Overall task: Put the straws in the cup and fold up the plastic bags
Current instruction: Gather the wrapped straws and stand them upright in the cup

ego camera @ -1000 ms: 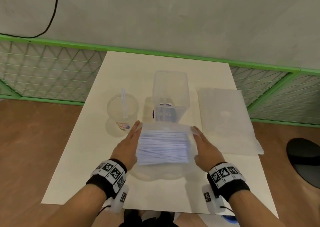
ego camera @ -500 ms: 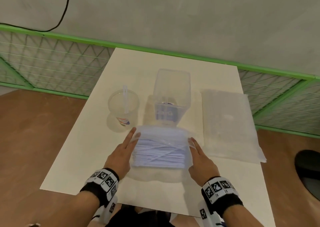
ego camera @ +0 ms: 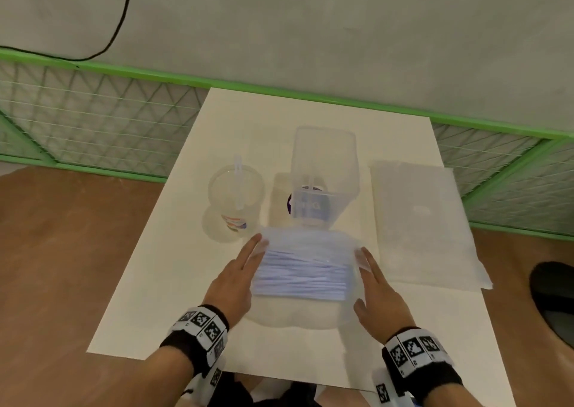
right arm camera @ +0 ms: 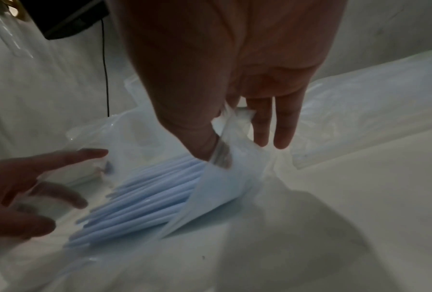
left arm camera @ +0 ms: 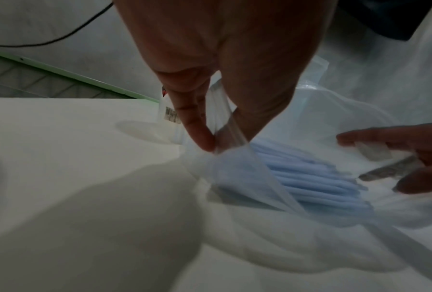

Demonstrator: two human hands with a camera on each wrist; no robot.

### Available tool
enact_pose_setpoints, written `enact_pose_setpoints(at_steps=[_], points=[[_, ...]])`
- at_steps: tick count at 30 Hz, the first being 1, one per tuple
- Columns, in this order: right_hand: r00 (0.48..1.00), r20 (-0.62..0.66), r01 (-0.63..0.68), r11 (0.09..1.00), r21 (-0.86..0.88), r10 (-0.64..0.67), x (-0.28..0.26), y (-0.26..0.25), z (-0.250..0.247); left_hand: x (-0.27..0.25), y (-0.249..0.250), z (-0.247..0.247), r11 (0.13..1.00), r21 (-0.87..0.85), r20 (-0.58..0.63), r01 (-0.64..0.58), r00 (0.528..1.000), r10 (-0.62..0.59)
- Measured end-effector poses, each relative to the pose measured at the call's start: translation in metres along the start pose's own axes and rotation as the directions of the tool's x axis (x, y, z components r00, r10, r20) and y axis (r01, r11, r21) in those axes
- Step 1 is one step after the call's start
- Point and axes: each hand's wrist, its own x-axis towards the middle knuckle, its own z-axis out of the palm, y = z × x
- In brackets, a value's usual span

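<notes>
A clear plastic bag full of pale blue straws hangs just above the white table, held between both hands. My left hand pinches the bag's left edge between thumb and fingers. My right hand pinches the bag's right edge, its other fingers straight. The straws lie crosswise in the bag. A clear cup with one straw upright in it stands at the left behind the bag.
A tall clear square container stands right behind the bag. A flat stack of plastic bags lies at the right of the table. A green mesh fence runs behind. A dark object sits on the floor at right.
The bag of straws has stayed between both hands, which moved slightly toward me. The head camera tilted, shifting the whole scene in view.
</notes>
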Motion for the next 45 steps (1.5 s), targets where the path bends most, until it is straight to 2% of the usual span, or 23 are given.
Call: enact_pose_setpoints(at_steps=[1,3,4,6,7,8,10,12,15,20,28,33,39,45], points=[[1.0,-0.021,0.0,1.0,0.024,0.0,-0.001,0.0,0.001,0.0,-0.001,-0.002,1.0,-0.019,0.004,0.012,1.0,-0.012],[0.981,-0.187,0.041,0.999,-0.024,-0.044,-0.004,-0.004,0.008,-0.001,0.0,-0.007,0.999,-0.04,-0.004,0.035,0.999,-0.035],[0.953,-0.297,0.037,0.995,-0.096,-0.064,-0.006,-0.009,0.012,-0.002,-0.001,-0.009,0.998,-0.049,-0.001,0.037,0.999,-0.037],[0.871,-0.49,-0.056,0.987,-0.151,-0.026,-0.013,-0.032,0.016,-0.002,-0.002,-0.011,0.997,-0.061,0.023,0.04,0.999,-0.039],[0.842,-0.538,-0.055,0.988,-0.147,-0.033,-0.016,-0.044,0.019,-0.003,0.0,-0.012,0.997,-0.059,0.041,0.042,0.998,-0.039],[0.826,-0.555,0.012,0.988,-0.153,-0.096,-0.018,-0.056,0.022,-0.004,0.001,-0.013,0.997,-0.057,0.054,0.044,0.998,-0.041],[0.83,-0.474,0.227,0.954,-0.197,-0.295,-0.016,-0.077,0.034,-0.005,0.006,-0.017,0.997,-0.058,0.067,0.052,0.997,-0.048],[0.85,-0.33,0.353,0.909,-0.224,-0.411,-0.004,-0.091,0.048,-0.006,0.009,-0.02,0.996,-0.063,0.078,0.065,0.995,-0.06],[0.897,-0.222,0.327,0.911,-0.251,-0.383,0.017,-0.112,0.062,-0.007,0.008,-0.023,0.996,-0.054,0.103,0.077,0.992,-0.071],[0.923,-0.091,0.312,0.865,-0.394,-0.375,0.029,-0.134,0.079,-0.009,-0.005,-0.029,0.999,-0.042,0.115,0.022,0.993,-0.017],[0.934,-0.036,0.299,0.831,-0.47,-0.356,0.029,-0.147,0.094,-0.024,-0.015,-0.035,0.994,-0.073,0.084,0.075,0.994,-0.069],[0.966,0.031,0.235,0.83,-0.506,-0.255,0.027,-0.152,0.1,-0.027,-0.011,-0.033,0.991,-0.119,0.06,0.06,0.997,-0.053],[0.977,0.072,0.211,0.834,-0.51,-0.202,0.024,-0.163,0.096,-0.031,-0.007,-0.031,0.987,-0.151,0.032,0.05,0.998,-0.046],[0.966,0.139,0.258,0.779,-0.572,-0.218,0.023,-0.167,0.094,-0.03,-0.009,-0.031,0.985,-0.162,0.041,0.055,0.998,-0.049]])
